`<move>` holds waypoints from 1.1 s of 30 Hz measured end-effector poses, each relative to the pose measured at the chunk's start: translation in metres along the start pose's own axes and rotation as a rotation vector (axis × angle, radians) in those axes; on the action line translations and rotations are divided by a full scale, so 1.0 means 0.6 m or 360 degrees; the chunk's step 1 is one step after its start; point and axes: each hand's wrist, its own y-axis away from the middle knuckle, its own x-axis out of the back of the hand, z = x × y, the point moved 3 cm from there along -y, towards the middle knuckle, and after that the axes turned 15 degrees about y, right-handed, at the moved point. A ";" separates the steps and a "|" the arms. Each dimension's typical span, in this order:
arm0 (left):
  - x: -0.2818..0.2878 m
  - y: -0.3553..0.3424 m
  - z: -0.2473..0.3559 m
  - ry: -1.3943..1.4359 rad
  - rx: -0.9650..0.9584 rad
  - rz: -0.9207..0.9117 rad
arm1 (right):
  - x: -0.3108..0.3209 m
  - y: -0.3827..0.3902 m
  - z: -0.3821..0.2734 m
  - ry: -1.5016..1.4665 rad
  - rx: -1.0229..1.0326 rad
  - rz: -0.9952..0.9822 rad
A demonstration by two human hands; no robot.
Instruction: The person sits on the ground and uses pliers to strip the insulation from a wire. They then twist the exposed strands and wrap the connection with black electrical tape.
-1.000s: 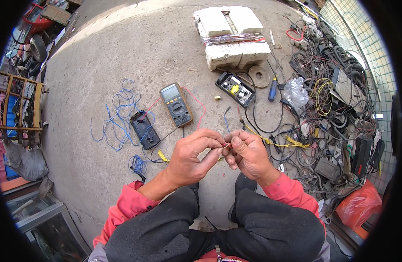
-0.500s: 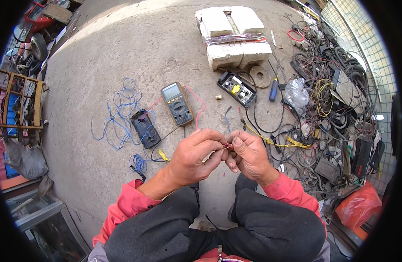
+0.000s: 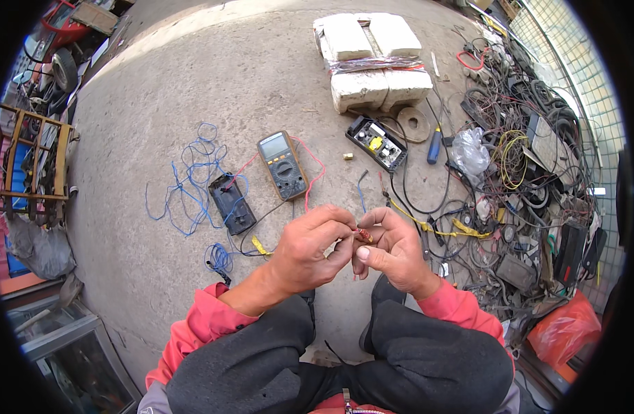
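Both my hands meet above my knees around a small red piece [image 3: 364,236] with a banded or twisted look, like a bit of wound wire; its exact kind is unclear. My left hand [image 3: 313,247] pinches its end between thumb and fingertips. My right hand [image 3: 397,257] has its thumb lifted away, and the piece lies against its fingers. Beyond them, a multimeter [image 3: 282,165] with a brown rim rests on the ground, with red and black leads. An opened black case [image 3: 377,143] shows a circuit board, and its likely cover, a black shell [image 3: 232,203], lies left of the meter.
Tangled blue wire [image 3: 193,172] spreads at the left. A white foam block [image 3: 375,90] stands at the back, near a round disc [image 3: 412,124], a blue-handled screwdriver [image 3: 434,146] and a small brass fitting [image 3: 348,156]. A heap of cables [image 3: 530,186] fills the right side.
My right thumb has come off the red piece and dropped lower, and those fingers have loosened, so more of the piece shows. My left hand keeps its pinch.
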 end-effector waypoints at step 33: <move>-0.019 0.001 -0.013 0.0273 0.0400 0.0176 | 0.001 -0.003 0.008 0.0246 0.0286 0.0231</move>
